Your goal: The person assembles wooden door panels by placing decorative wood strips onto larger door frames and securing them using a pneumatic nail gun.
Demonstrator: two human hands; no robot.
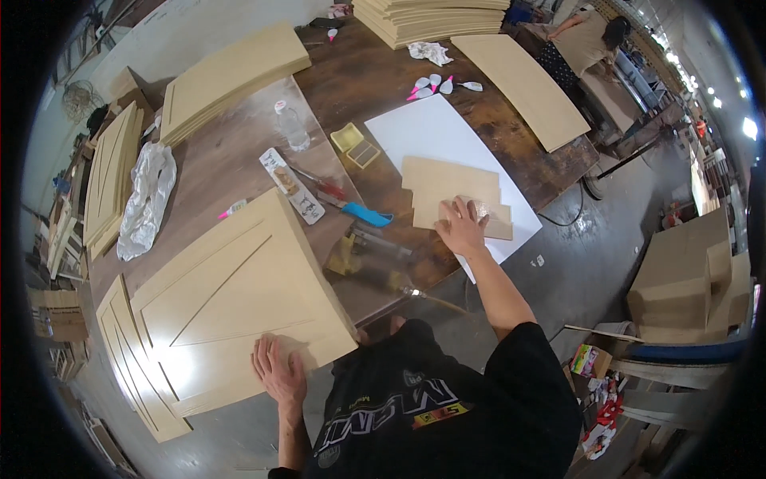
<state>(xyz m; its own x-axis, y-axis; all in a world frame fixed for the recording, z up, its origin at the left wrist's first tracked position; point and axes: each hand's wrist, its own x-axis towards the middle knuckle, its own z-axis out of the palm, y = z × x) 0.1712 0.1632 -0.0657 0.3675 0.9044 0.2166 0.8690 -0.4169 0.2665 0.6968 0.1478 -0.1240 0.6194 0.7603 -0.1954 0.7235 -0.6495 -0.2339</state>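
My left hand (277, 372) rests with fingers spread on the near edge of a cream door panel (247, 295) that has grooved lines. On the right, my right hand (463, 229) lies over some small thin tan boards (451, 182), fingers apart and touching them. A shiny patch shows by those fingertips; I cannot make out what it is. A large white sheet (511, 215) is beneath the boards. Left of them lie a blue-handled tool (367, 214), a blurred clear and yellow tool (371, 251) and a long white packet (291, 185).
A clear bottle (294, 128) and a small yellow open box (347, 137) stand farther back. Several pink-capped bottles (435, 82) lie beyond the sheet. Stacked panels (231, 80) fill the far left. Another person (586, 40) bends at the far right. Cardboard boxes (678, 271) sit on the floor.
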